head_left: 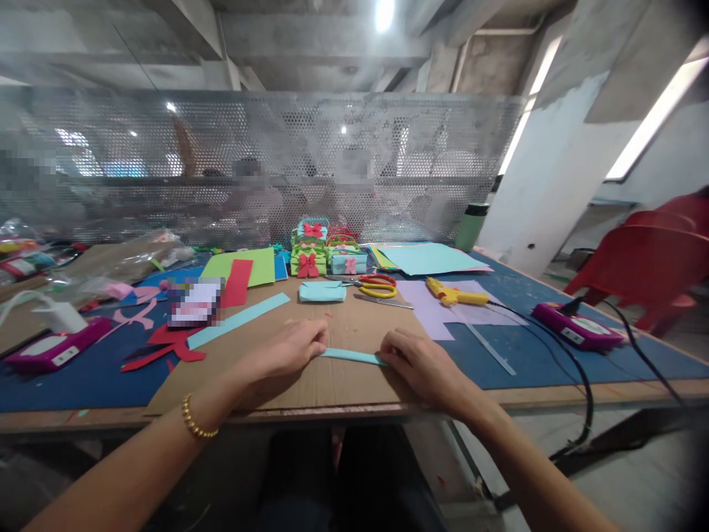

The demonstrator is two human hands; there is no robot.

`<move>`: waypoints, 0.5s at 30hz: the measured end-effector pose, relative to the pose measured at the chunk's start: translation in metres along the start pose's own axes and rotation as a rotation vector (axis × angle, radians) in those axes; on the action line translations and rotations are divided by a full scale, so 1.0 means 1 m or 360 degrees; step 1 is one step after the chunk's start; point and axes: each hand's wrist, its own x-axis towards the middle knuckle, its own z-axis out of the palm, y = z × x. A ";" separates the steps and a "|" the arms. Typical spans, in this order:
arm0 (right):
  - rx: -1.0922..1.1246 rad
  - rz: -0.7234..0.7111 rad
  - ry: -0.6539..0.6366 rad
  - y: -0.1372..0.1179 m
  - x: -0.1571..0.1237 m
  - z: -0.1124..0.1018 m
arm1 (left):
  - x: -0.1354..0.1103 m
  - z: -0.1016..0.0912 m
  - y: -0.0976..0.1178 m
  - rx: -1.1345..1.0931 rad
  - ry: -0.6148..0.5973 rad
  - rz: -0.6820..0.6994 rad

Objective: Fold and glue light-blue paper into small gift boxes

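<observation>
A narrow light-blue paper strip [354, 357] lies across the cardboard sheet [266, 380] near the table's front edge. Its left end is pinched by my left hand [296, 347], the wrist of which wears a gold bead bracelet. The fingers of my right hand [415, 362] are curled onto the strip's other end. Just beyond my hands sits a folded light-blue paper piece [322, 292], shaped like a small purse. Scissors with red and yellow handles [378, 286] rest to its right, beside a thin metal blade [385, 301].
Small paper bags with bows [309, 264] stand at the back. A yellow glue gun [454, 294] lies on lilac paper [429, 314], with a glue stick [490, 349] nearby. Purple power strips [576, 325] flank the workplace. A wider blue strip [238, 321] and red scraps [166, 351] lie left.
</observation>
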 end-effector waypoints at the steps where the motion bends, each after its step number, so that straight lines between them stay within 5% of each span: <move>1: 0.0000 0.0003 0.0002 0.000 0.000 0.000 | -0.001 -0.001 0.001 0.0024 0.0000 0.0003; 8: 0.0000 0.0023 0.0025 0.004 0.000 0.006 | -0.006 -0.005 0.016 0.0242 0.0091 0.0077; 15: -0.0013 0.0038 0.0071 0.006 0.000 0.008 | -0.009 0.016 0.035 0.1016 0.0220 0.0449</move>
